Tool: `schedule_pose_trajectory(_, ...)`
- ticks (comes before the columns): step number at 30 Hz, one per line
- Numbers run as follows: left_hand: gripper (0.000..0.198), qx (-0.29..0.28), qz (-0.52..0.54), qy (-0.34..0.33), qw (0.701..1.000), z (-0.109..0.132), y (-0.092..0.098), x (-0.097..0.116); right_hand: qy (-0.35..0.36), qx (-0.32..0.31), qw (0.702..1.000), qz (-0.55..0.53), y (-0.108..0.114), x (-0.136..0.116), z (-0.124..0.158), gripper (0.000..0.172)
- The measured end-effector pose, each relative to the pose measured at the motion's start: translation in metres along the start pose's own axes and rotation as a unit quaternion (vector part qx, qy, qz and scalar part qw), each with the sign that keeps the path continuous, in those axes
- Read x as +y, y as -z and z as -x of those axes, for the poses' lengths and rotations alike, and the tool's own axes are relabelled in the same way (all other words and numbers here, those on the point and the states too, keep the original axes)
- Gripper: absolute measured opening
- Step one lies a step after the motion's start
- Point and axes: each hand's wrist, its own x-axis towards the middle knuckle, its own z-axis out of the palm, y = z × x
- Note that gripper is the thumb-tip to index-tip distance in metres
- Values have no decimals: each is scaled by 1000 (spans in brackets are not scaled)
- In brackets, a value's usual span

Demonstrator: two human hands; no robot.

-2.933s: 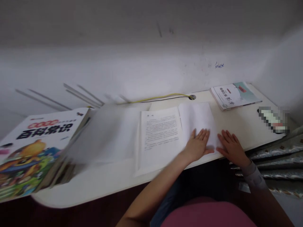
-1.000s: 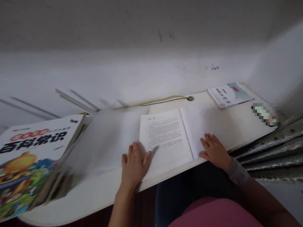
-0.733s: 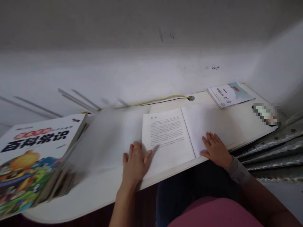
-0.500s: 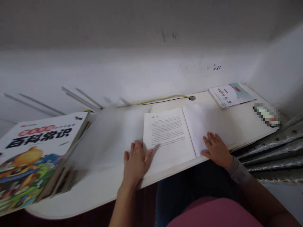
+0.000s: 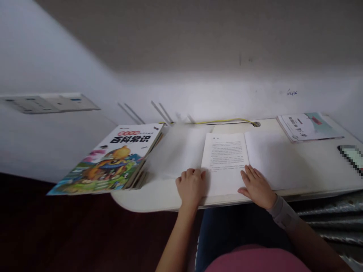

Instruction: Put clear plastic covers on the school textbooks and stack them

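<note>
An open book [image 5: 225,155] lies on the desk, its left page printed with text and its right side blank white. To its left spreads a cloudy, see-through sheet [image 5: 170,151]. My left hand [image 5: 191,187] rests at the book's lower left edge, fingers bent downward and thumb a little apart, over the border of page and sheet. Its fingertips are partly hidden. My right hand [image 5: 256,187] lies flat with fingers stretched across the lower right of the printed page, close to the fold. A grey band circles the right wrist.
A stack of books with a colourful cover [image 5: 113,162] overhangs the left end of the white desk [image 5: 133,202]. Another thin book [image 5: 309,126] lies at the back right, near a phone [image 5: 351,156]. A yellow cable [image 5: 227,121] runs along the wall into a desk hole.
The view has turned left, so the desk items sit further right. My right hand has shifted from the blank right side towards the fold. My left fingers are more bent.
</note>
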Motion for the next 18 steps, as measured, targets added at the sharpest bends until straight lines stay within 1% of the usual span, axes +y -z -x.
schedule_pose_trajectory(3,47,-8,-18,14,1000,2,3,3,-4,-2,1000,9,-12,0,1,63)
schedule_pose_trajectory(7,44,0,-17,27,999,-1,3,5,-3,8,1000,6,-14,2,4,61)
schedule_pose_trajectory(10,35,-13,5,36,999,-8,12,4,-3,11,1000,3,-15,0,5,61)
schedule_pose_trajectory(11,32,-11,13,33,999,-11,18,5,-4,10,1000,2,-15,0,5,61)
schedule_pose_trajectory(13,27,13,21,9,1000,-17,36,14,-7,7,1000,-4,-12,0,2,61)
schedule_pose_trajectory(15,25,22,33,-29,999,-24,58,31,-15,-3,999,-35,-3,5,-6,61)
schedule_pose_trajectory(17,25,-18,70,-66,995,-30,80,55,-24,-23,989,-142,12,13,-20,58)
schedule_pose_trajectory(18,26,-45,96,-83,991,-31,89,69,-29,-35,971,-236,19,18,-28,57)
